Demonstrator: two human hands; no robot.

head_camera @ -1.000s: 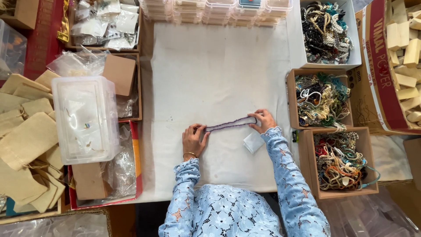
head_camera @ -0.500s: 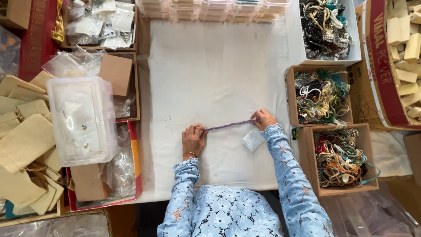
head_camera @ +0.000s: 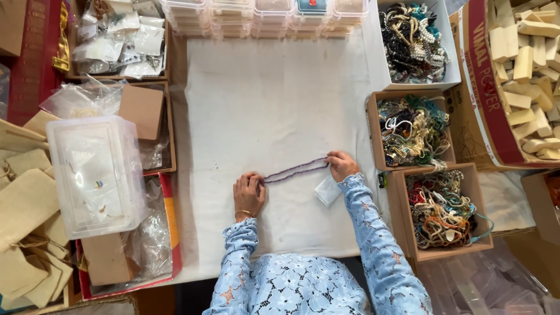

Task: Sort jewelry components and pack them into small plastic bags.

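A thin purple bead necklace (head_camera: 294,170) lies stretched across the white cloth (head_camera: 274,99). My left hand (head_camera: 248,194) pinches its left end, fingers curled, with a gold bangle on the wrist. My right hand (head_camera: 340,165) pinches the right end. Just below the right hand a small clear plastic pouch (head_camera: 326,191) rests on the cloth. Both arms wear light blue lace sleeves.
Three boxes of tangled bead necklaces (head_camera: 412,131) line the right side. Pale wooden blocks (head_camera: 525,58) fill a carton at far right. A clear lidded tub (head_camera: 95,174), beige cloth pouches (head_camera: 23,198) and cardboard boxes sit left. Stacked clear cases (head_camera: 262,14) run along the back.
The open loop of the necklace has been drawn into a narrow doubled strand between my hands. The view has shifted slightly; both hands keep their hold.
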